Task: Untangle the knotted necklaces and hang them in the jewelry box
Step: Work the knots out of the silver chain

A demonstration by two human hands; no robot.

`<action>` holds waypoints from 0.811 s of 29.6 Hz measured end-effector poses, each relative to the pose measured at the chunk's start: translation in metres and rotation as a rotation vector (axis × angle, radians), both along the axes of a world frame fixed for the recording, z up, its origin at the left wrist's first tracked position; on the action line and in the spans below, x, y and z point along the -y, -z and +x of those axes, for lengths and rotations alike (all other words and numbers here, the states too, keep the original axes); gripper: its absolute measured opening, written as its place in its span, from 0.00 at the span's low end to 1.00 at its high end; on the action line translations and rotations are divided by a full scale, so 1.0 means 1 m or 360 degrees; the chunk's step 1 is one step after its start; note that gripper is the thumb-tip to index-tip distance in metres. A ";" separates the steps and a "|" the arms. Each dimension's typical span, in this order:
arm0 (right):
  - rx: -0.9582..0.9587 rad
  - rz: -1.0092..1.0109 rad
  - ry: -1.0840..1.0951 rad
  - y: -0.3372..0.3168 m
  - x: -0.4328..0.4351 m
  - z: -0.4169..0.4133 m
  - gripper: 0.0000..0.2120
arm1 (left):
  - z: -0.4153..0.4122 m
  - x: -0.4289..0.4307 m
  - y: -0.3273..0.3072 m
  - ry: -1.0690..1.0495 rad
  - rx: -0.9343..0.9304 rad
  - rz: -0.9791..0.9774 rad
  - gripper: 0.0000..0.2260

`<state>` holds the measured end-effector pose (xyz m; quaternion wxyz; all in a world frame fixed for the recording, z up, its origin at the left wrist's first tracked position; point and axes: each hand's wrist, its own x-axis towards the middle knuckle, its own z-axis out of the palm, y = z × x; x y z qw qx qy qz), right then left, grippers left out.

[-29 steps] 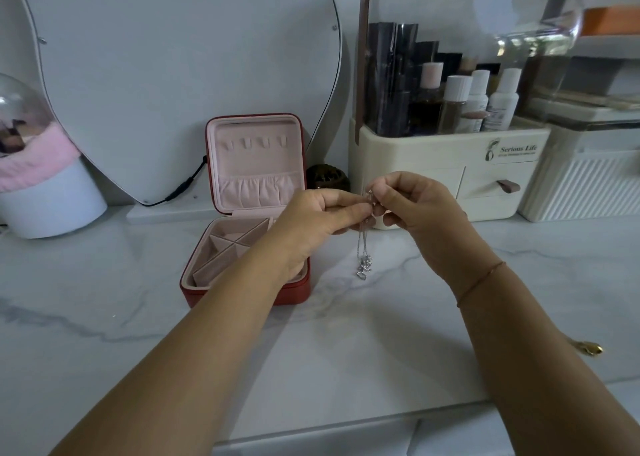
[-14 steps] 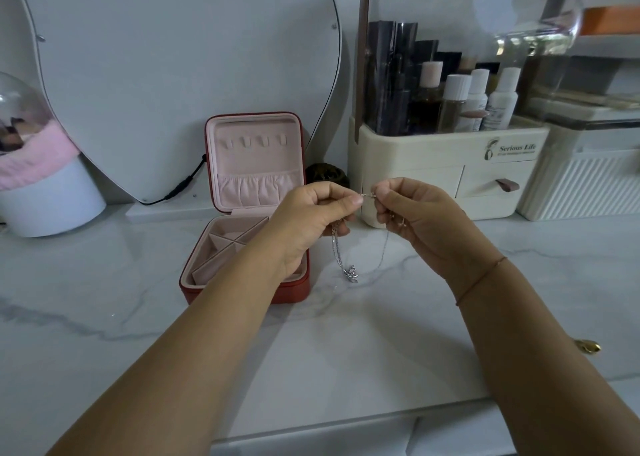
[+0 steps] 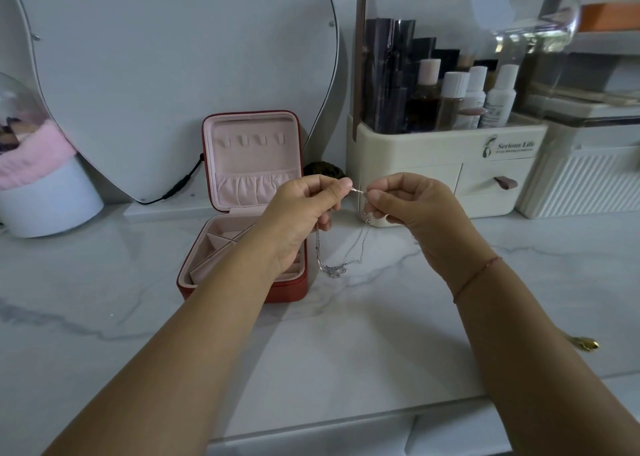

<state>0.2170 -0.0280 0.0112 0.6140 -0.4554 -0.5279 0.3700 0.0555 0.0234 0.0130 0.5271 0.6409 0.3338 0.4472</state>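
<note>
Pinching a silver necklace [image 3: 318, 248] by its ends at frame centre with left hand [image 3: 304, 213] and right hand [image 3: 415, 210], above the counter [image 3: 346, 334] just right of the open jewelry box [image 3: 249, 165]. Might tighten a tangle at the pendant [image 3: 334, 269] if tugged, or slip from so fine a pinch.

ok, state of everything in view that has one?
jewelry box: open, lid upright.
hooks: bare, nothing hung.
necklace: slack loop hanging between both hands.
left hand: pinches the necklace's top.
right hand: pinches it too, close beside.
drawer: shut.
</note>
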 end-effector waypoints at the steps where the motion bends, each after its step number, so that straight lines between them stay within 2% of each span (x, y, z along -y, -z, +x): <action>1: -0.0007 0.0001 -0.0006 0.000 0.000 0.000 0.02 | 0.001 0.001 0.000 0.0012 -0.0007 0.0001 0.07; 3: -0.0040 -0.0009 -0.0013 0.000 -0.001 0.001 0.02 | 0.004 0.002 0.001 0.0057 0.0001 -0.0059 0.08; 8: -0.0162 0.0008 -0.0087 -0.002 0.000 -0.001 0.03 | 0.009 0.007 0.002 0.0308 0.0054 -0.0442 0.12; 12: -0.0170 0.0043 -0.0100 -0.003 0.001 0.000 0.05 | 0.011 0.014 0.001 0.0358 -0.0115 -0.0406 0.13; 15: -0.0166 0.0028 -0.0053 -0.002 -0.001 0.000 0.07 | 0.011 0.010 0.006 0.0093 -0.0331 -0.0123 0.14; 20: -0.0026 -0.0150 0.0056 0.001 -0.004 0.000 0.12 | 0.009 0.007 0.006 -0.0255 -0.0703 0.0557 0.12; 24: 0.0047 -0.0237 0.0019 0.004 -0.005 0.002 0.13 | 0.008 0.008 0.004 -0.0332 -0.0554 0.0763 0.11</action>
